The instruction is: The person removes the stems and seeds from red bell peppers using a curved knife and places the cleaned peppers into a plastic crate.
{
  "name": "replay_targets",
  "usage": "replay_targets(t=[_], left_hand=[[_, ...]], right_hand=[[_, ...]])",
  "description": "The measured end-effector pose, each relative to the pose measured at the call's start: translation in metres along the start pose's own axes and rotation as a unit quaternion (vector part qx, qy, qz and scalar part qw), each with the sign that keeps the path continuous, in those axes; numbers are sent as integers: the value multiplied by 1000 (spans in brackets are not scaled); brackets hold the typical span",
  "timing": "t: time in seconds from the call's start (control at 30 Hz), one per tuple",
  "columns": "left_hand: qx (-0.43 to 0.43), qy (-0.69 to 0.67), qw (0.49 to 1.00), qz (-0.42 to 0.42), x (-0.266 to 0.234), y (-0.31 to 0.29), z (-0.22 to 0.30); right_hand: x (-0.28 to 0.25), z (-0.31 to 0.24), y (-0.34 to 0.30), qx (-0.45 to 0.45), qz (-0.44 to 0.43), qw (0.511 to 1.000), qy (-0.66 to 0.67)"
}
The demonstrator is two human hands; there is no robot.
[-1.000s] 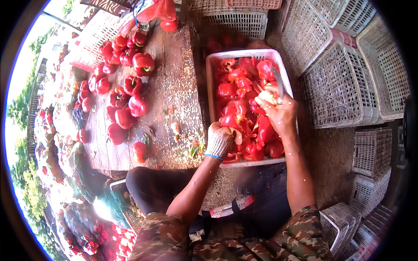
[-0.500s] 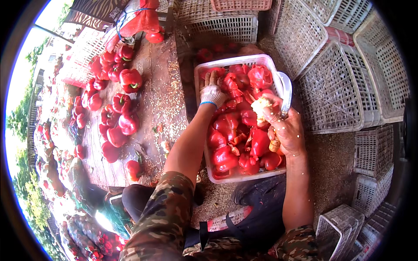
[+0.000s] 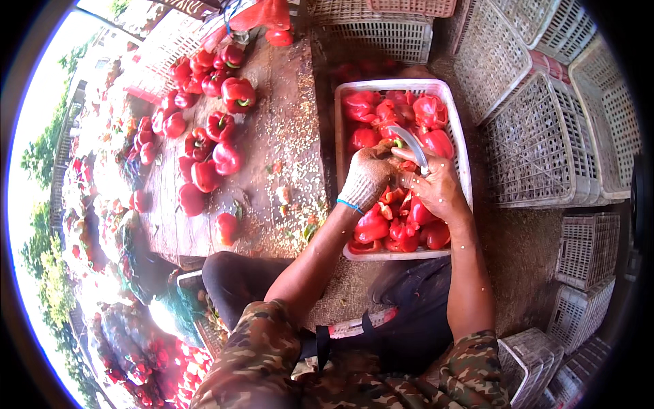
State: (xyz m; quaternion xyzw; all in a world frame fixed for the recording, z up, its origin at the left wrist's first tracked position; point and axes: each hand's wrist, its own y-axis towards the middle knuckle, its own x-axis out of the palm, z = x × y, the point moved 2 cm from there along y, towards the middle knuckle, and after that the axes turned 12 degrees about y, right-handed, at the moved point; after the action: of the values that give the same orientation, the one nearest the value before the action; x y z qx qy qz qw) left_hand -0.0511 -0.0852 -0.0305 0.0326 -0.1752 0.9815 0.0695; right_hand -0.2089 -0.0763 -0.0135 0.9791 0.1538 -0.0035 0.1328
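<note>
My left hand (image 3: 369, 176), in a pale knitted glove with a blue cuff edge, is closed over the crate, its fingertips against my right hand. A bit of green stem and some red show between the hands, but what the left fingers hold is mostly hidden. My bare right hand (image 3: 439, 189), flecked with seeds, is closed on a knife whose curved silver blade (image 3: 405, 141) points up and left; its handle is hidden in the palm. Beneath both hands, a pale plastic crate (image 3: 459, 129) is filled with red bell peppers (image 3: 371, 226), several of them cut open.
To the left, a seed-strewn wooden table (image 3: 286, 146) bears several whole red peppers (image 3: 225, 158) and a red mesh bag (image 3: 259, 15). Stacked pale crates (image 3: 538, 143) line the right side; another crate (image 3: 375, 42) stands behind. Filled sacks (image 3: 126, 334) lie at the far left.
My left hand has come off the peppers and closed beside my right hand. The seedy pale core in my right hand is no longer visible. The view has shifted, moving the table rightward in it.
</note>
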Motion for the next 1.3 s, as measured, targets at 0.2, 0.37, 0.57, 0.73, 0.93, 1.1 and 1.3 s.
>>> replay_targets(t=[0.2, 0.37, 0.57, 0.73, 0.93, 1.1, 1.3], left_hand=[[-6, 22, 999, 42, -9, -10, 3], [99, 688, 717, 52, -31, -12, -2], [58, -71, 965, 246, -124, -78, 33], [87, 66, 897, 429, -284, -252, 22], [-146, 645, 612, 433, -348, -368, -23], [135, 648, 718, 216, -314, -258, 12], [188, 720, 668, -9, -340, -194, -26]], right_hand=[[19, -14, -2, -62, 55, 994, -72], [47, -22, 0, -148, 59, 975, -156], [33, 0, 0, -123, 112, 967, -191], [0, 4, 10, 24, 152, 951, -269], [-15, 16, 12, 62, 126, 883, -449], [20, 60, 3, 87, 77, 956, -269], [52, 36, -11, 135, 24, 960, -244]])
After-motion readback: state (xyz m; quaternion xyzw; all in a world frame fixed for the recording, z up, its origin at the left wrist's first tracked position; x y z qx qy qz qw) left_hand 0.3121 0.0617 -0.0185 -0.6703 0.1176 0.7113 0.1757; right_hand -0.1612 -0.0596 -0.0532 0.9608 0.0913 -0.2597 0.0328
